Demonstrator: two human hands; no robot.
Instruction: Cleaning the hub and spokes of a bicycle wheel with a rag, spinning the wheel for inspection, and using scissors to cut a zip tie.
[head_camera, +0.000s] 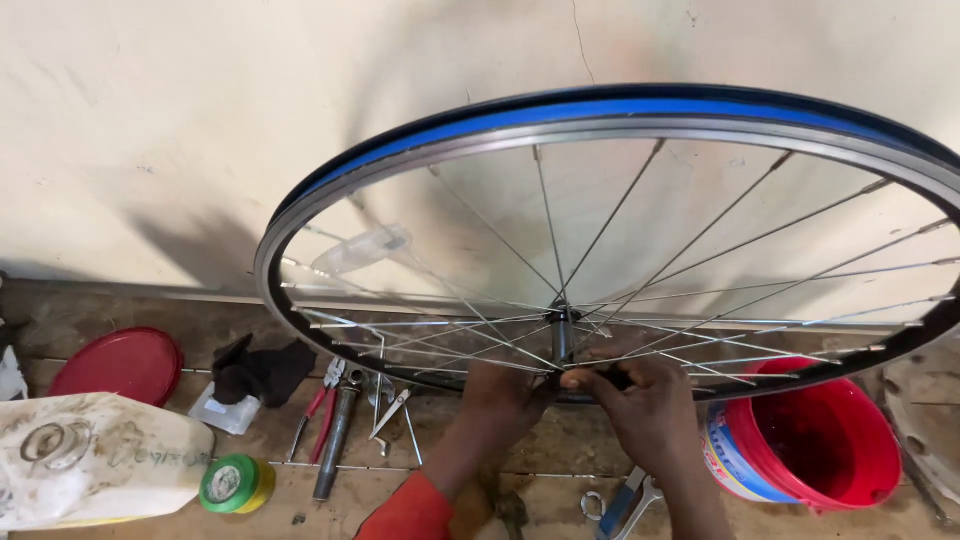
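Blue-taped bicycle wheel (620, 115) stands upright on the wooden tabletop (560, 450) against a pale wall, and you hold it at the bottom of the rim, below the hub (562, 330). Your left hand (505, 390) is closed on the rim; your right hand (645, 400) pinches at the rim, thumb and fingers closed on it. Nearby: red bucket (820, 440) right, pliers (320, 405), green tape roll (232, 484), red lid (118, 365), black rag (262, 368) left.
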